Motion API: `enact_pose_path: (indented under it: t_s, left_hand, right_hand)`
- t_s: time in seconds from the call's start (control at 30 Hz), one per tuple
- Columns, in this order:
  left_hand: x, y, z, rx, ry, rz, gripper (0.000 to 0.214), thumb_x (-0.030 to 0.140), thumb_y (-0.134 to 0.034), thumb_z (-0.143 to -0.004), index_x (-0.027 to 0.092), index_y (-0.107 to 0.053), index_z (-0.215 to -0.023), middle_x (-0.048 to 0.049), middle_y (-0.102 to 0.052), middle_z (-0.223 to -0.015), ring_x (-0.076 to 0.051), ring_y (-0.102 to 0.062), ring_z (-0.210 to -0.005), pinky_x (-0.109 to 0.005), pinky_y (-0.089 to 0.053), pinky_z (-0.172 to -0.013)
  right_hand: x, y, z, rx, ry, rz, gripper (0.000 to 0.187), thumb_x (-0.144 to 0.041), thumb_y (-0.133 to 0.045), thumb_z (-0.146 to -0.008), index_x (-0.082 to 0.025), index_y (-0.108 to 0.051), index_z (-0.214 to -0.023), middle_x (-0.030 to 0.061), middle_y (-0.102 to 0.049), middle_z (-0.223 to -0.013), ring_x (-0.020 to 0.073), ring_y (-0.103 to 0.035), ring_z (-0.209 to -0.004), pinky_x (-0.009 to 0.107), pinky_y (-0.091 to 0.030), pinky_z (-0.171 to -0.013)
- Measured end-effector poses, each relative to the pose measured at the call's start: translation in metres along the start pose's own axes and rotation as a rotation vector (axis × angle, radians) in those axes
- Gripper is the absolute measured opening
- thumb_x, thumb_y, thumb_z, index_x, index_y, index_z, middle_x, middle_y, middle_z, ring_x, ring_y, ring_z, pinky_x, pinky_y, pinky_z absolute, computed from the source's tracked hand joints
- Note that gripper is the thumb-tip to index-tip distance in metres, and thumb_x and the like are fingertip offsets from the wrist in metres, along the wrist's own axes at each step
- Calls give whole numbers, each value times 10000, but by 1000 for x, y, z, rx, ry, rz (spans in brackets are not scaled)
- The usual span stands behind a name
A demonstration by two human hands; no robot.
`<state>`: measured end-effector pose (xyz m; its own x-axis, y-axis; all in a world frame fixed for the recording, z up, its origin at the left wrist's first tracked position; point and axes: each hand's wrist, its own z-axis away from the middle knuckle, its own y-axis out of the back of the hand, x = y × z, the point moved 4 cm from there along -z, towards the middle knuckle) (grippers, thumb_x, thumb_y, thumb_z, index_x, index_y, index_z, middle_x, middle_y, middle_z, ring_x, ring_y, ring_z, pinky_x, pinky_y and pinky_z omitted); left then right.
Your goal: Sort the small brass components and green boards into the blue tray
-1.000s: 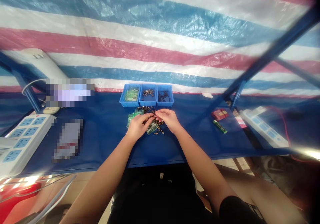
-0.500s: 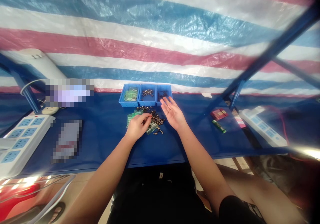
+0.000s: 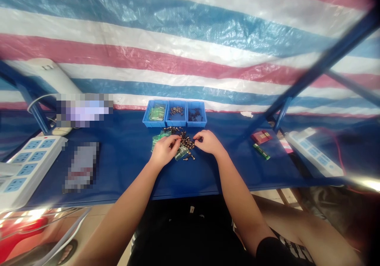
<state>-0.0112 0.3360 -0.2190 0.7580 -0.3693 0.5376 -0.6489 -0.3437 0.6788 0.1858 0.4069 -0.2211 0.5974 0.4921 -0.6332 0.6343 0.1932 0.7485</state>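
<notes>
My left hand is closed in a pinch at the left of a pile of small brass-and-black metal parts. What its fingertips hold is too small to name. On the pile's other side, my right hand has thumb and forefinger pinched together, with something small and dark at the tips. Green-printed clear packets lie partly under my left hand. Behind the pile stand three joined blue bins: the left bin contains green packets, the middle bin metal parts, the right bin small dark pieces.
On the blue table lie a blurred-out flat object and a white power strip at left. To the right are a red box, a green packet and another power strip. A striped sheet hangs behind.
My right hand has drawn back from the right bin to the pile's right edge, turning from palm-up with spread fingers to a pinch. My left hand stays pinched in the same place.
</notes>
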Motion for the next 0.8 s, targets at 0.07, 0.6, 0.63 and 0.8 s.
enact_pose_path:
  t_s: [0.07,0.6,0.63,0.8]
  left_hand:
    - [0,0,0,-1,-2,0,228,357,-512,-928,221,-668,-1024,-13,-662,-741,-158,-610,-712,-263,-469,-664]
    - [-1,-1,1,-7,-1,3,232,360,-515,-925,222,-670,-1028,-16,-661,-737,-161,-611,-708,-257,-474,-647]
    - [-1,-1,1,-7,0,3,229,359,-517,-925,223,-671,-1028,-15,-661,-739,-162,-612,-711,-258,-474,-649]
    - [-1,-1,1,-5,4,-1,221,354,-522,-923,226,-670,-1025,-10,-658,-731,-159,-613,-710,-258,-473,-656]
  right_hand:
    - [1,2,1,-34,15,-1,120,-197,-657,-730,-223,-751,-799,38,-695,-807,175,-593,-738,310,-459,-748]
    - [2,-11,-2,42,-18,113,106,-265,-617,-835,-214,-710,-825,60,-646,-831,195,-562,-822,328,-427,-830]
    - [1,-11,-2,42,-21,113,94,-247,-618,-827,-212,-704,-816,59,-645,-836,194,-562,-824,327,-428,-829]
    - [-3,-11,-1,58,-40,102,47,-187,-620,-789,-199,-665,-788,54,-637,-825,196,-559,-827,321,-438,-802]
